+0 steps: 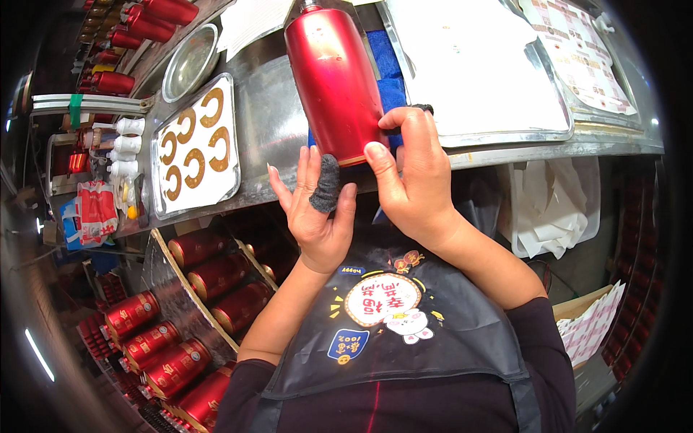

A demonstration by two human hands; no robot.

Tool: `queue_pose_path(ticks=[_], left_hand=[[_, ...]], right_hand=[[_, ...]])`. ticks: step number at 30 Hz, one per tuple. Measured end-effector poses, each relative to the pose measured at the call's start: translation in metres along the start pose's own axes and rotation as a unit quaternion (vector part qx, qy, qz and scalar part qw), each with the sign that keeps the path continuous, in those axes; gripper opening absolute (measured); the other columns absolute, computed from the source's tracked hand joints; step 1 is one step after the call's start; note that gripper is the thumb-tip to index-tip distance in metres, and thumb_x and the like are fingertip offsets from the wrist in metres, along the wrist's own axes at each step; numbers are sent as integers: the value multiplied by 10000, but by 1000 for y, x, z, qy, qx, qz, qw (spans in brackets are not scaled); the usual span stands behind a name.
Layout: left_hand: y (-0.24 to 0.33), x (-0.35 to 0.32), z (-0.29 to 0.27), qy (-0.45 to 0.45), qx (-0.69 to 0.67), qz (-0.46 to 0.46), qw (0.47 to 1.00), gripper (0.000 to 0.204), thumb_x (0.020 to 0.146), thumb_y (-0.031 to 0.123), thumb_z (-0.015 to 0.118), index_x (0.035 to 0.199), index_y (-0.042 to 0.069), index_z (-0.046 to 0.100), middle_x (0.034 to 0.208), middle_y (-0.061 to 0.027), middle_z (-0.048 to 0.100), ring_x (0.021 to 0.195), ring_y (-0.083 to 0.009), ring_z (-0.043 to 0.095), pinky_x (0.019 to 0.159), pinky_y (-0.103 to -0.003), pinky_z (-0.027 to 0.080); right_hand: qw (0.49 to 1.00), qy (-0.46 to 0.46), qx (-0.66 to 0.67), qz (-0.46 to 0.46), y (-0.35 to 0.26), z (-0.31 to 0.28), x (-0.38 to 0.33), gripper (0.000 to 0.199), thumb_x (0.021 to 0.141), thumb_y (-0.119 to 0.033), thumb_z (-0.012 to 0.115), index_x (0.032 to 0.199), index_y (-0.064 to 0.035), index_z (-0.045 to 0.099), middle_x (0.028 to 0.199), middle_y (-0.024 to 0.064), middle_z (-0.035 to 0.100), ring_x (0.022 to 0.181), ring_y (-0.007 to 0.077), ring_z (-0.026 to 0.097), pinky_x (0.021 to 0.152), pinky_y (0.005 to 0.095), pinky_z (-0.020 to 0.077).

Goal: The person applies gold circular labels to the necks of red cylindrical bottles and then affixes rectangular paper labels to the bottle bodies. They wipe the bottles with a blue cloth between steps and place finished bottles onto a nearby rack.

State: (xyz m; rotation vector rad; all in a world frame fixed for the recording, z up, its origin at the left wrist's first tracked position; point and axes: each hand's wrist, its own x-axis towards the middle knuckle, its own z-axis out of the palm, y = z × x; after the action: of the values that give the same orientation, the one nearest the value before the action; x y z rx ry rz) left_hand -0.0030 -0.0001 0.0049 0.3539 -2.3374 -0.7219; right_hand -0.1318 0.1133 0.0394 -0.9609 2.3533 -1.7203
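Far to the left of the left hand [317, 206], a metal tray [160, 189] on the worktop [278, 123] carries golden C-shaped labels [203, 138], with small white bottles [124, 148] further left still. Below that hand, red bottles [209, 278] lie in rows in a crate. The left hand is open and holds nothing, palm up and fingers spread; one finger wears a dark grey finger cot [326, 184], whose tip meets the bottom rim of the red bottle [336, 83]. The bottle lies on a blue cloth [390, 79], reaching away from both hands. The right hand [415, 180] grips its lower end, thumb on the base and fingers curled over the side. Right of that hand sits a tray of white sheets [491, 72].
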Motion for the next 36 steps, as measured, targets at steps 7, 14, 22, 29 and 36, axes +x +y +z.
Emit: queue_pose_path(ticks=[7, 14, 22, 29, 36], left_hand=[[-1, 2, -1, 5, 16, 12, 1000, 369, 861, 63, 771, 1221, 8, 709, 1429, -217, 602, 1367, -412, 540, 1208, -645, 84], [-4, 1, -1, 7, 19, 20, 1000, 380, 851, 48, 767, 1220, -14, 698, 1439, -230, 588, 1361, -420, 545, 1208, -641, 85], [-3, 5, -5, -1, 30, 21, 999, 371, 855, 68, 760, 1208, -27, 700, 1424, -234, 597, 1348, -415, 556, 1209, -638, 90], [-7, 5, -6, 0, 40, 31, 999, 365, 847, 72, 769, 1197, -14, 709, 1416, -238, 602, 1337, -412, 566, 1210, -633, 95], [-3, 11, -5, -3, 59, 52, 997, 354, 808, 75, 794, 1145, -11, 729, 1441, -258, 574, 1331, -416, 571, 1201, -645, 106]], right_hand=[[1000, 11, 14, -23, 0, 2, 1, 382, 903, -196, 759, 1156, -13, 538, 1038, 132, 559, 824, 232, 600, 672, 329, 499], [999, 28, -37, -9, -4, 12, 0, 464, 870, -269, 792, 1149, -19, 518, 1022, 156, 560, 856, 335, 616, 711, 410, 513], [999, 1, 46, 16, 2, 6, 3, 170, 985, -66, 628, 1120, 17, 566, 1052, 100, 553, 791, 90, 557, 642, 233, 473], [1000, 17, 7, -8, 1, 12, 3, 364, 903, -170, 771, 1128, 1, 541, 1041, 91, 552, 811, 124, 570, 649, 258, 473], [999, 14, 15, 47, -6, 11, 1, 389, 865, -227, 780, 1125, -54, 547, 987, 135, 577, 793, 298, 655, 669, 401, 545]])
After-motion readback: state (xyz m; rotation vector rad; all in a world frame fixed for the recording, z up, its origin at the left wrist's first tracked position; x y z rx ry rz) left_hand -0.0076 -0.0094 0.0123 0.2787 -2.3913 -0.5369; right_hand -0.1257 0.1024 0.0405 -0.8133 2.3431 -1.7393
